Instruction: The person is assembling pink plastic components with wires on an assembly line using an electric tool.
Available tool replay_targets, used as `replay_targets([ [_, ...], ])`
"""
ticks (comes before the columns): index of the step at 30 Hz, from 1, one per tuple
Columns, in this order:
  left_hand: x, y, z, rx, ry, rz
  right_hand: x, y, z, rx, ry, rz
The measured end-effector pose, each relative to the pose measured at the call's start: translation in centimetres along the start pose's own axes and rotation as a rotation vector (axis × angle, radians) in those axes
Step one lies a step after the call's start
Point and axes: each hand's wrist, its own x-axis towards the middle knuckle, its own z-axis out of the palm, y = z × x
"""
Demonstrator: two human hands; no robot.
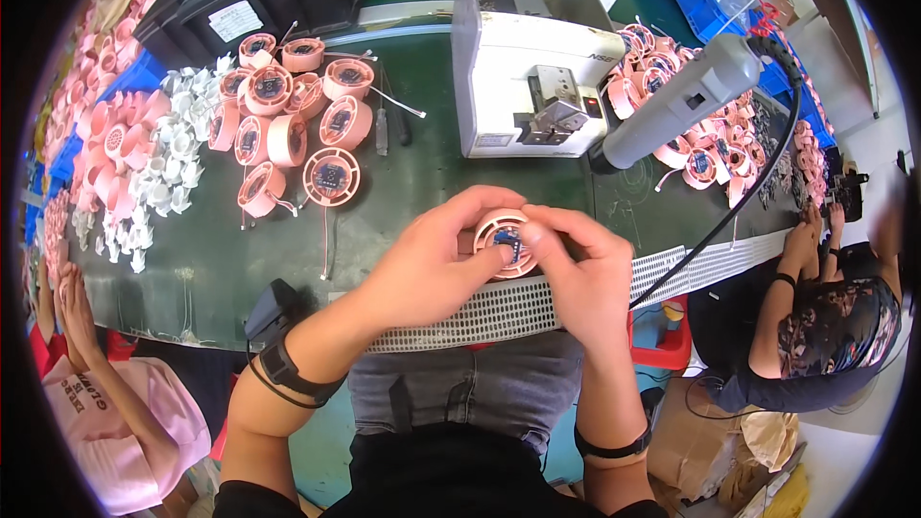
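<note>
Both my hands close around a pink round plastic housing (499, 222) in front of me, its ring side facing up. Inside the ring sits a small blue circuit board (512, 242). My left hand (432, 251) wraps the housing from the left, its thumb pressed on the middle near the board. From the right, my right hand (587, 269) grips the rim, with thumb and fingers bent over it. My fingers hide part of the rim and the underside.
Several pink housings with wires (271, 86) lie ahead left, beside white plastic parts (173, 158) and a screwdriver (382, 127). A white machine (528, 48) and grey handheld tool (676, 101) stand ahead right, near another housing pile (705, 165). Co-workers sit on both sides.
</note>
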Motion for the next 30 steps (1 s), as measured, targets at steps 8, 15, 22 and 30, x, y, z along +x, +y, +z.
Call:
replay_targets([
  [8,0.4,1.8,-0.1,0.013,-0.072,-0.132,6.6,0.2,-1.6,-0.117,0.673,-0.335],
  [15,0.3,0.4,-0.2,0.068,-0.075,-0.112,8.3,-0.2,-2.7,0.140,0.666,-0.465],
  [22,-0.1,1.0,0.0,-0.037,-0.061,-0.357,10.1,-6.0,-0.9,0.525,0.275,-0.627],
  [30,0.3,1.3,0.1,-0.058,-0.068,-0.379,11.6,-5.9,1.9,0.402,0.311,-0.606],
])
